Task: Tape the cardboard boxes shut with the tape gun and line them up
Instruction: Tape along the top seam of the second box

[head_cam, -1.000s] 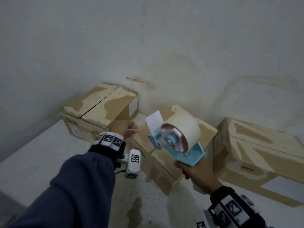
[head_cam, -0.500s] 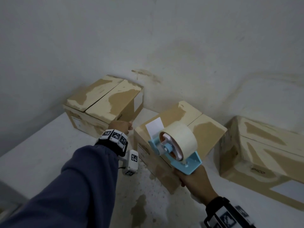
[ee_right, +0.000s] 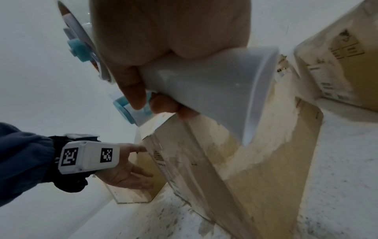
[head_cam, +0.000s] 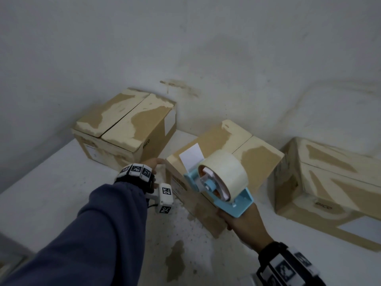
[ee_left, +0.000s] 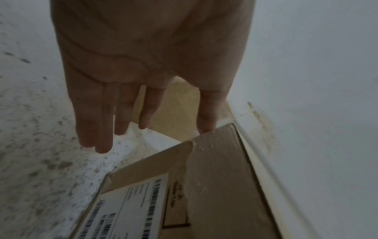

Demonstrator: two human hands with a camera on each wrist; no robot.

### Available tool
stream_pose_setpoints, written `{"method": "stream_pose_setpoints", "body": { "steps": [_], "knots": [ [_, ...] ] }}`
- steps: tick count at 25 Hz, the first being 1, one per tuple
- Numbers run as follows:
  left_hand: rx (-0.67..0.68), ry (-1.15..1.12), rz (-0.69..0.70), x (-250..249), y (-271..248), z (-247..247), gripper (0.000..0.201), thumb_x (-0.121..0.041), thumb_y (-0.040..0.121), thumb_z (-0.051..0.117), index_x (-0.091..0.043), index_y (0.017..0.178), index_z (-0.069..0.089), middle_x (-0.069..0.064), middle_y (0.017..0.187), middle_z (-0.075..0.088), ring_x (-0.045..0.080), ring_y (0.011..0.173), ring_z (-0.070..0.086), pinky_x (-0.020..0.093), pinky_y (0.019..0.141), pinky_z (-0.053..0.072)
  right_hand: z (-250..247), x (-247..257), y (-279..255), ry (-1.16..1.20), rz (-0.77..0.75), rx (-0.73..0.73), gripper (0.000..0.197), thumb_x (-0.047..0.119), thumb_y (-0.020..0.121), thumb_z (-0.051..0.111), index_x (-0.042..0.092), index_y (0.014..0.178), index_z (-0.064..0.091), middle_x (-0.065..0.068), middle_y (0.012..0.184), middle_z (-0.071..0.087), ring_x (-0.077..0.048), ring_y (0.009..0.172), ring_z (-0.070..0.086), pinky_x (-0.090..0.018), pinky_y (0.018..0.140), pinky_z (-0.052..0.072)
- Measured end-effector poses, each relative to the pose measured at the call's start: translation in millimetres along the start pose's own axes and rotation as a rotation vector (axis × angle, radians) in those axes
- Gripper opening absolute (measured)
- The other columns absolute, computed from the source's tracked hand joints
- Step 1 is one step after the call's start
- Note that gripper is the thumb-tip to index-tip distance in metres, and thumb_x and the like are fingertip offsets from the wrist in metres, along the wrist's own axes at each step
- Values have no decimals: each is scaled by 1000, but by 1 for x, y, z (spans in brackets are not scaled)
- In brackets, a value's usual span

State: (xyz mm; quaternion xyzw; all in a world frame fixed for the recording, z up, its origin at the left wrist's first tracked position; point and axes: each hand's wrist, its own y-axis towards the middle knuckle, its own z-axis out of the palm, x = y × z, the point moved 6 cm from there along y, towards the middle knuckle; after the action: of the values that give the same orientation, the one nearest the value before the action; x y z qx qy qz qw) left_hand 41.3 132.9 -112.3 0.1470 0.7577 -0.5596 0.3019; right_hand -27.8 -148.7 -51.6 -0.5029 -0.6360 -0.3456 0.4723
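Observation:
Three cardboard boxes stand on a white surface by the wall. The middle box (head_cam: 237, 145) is turned at an angle, its top flaps closed. My left hand (head_cam: 153, 163) is at that box's near left corner with straight fingers (ee_left: 102, 129), the thumb touching the top edge (ee_left: 206, 134). My right hand (head_cam: 243, 226) grips the white handle (ee_right: 204, 90) of the blue tape gun (head_cam: 218, 182) in front of the middle box, with a cream tape roll (head_cam: 224, 172) and a loose white tape end (head_cam: 190, 155) sticking up. The left box (head_cam: 125, 126) and right box (head_cam: 334, 182) stand apart.
A white wall (head_cam: 185, 48) rises right behind the boxes. The white surface (head_cam: 51, 182) is speckled and stained near the front, with a brown stain (head_cam: 175, 256). Its left edge (head_cam: 8, 263) drops off at the lower left.
The view has shifted, so boxes sit lower right. My left hand moved from the middle box's top down to its left corner. The tape gun dropped slightly toward me.

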Motion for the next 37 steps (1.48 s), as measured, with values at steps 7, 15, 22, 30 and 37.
{"method": "stream_pose_setpoints", "body": {
  "steps": [7,15,22,30,37],
  "knots": [
    [-407,322,705,-37,-53,-15,39,-12,94,45,-4,132,52,17,136,52,32,125,49,36,102,40,-2,-2,2,-18,8,-21,12,0,75,73,10,79,67,6,60,64,-1,49,56,-23,50,43],
    [-110,1317,848,-11,-68,66,58,-31,99,33,-19,152,11,2,161,3,22,148,-4,54,116,-5,-3,11,-2,52,105,20,18,-3,76,67,15,75,63,7,53,58,-7,44,49,-32,50,40],
    [-217,1416,706,-10,-72,70,83,-60,92,25,-10,151,-5,5,160,-11,22,148,-9,57,116,-3,-46,-1,-49,-6,221,75,15,0,71,68,8,81,62,-3,60,57,-16,48,44,-30,46,35],
    [-287,1402,658,-5,-80,76,123,-90,66,27,-8,150,-7,10,159,-12,23,148,-9,60,114,-8,-89,-30,-97,-67,283,28,18,6,67,70,4,83,61,-10,65,58,-17,50,46,-29,46,37],
    [-147,1626,950,47,-134,158,70,-34,100,30,-5,149,-11,15,157,-18,31,146,-14,49,118,-2,-97,-36,-95,-139,270,33,18,5,71,72,11,87,65,3,63,62,-9,47,51,-26,46,41]
  ]
}}
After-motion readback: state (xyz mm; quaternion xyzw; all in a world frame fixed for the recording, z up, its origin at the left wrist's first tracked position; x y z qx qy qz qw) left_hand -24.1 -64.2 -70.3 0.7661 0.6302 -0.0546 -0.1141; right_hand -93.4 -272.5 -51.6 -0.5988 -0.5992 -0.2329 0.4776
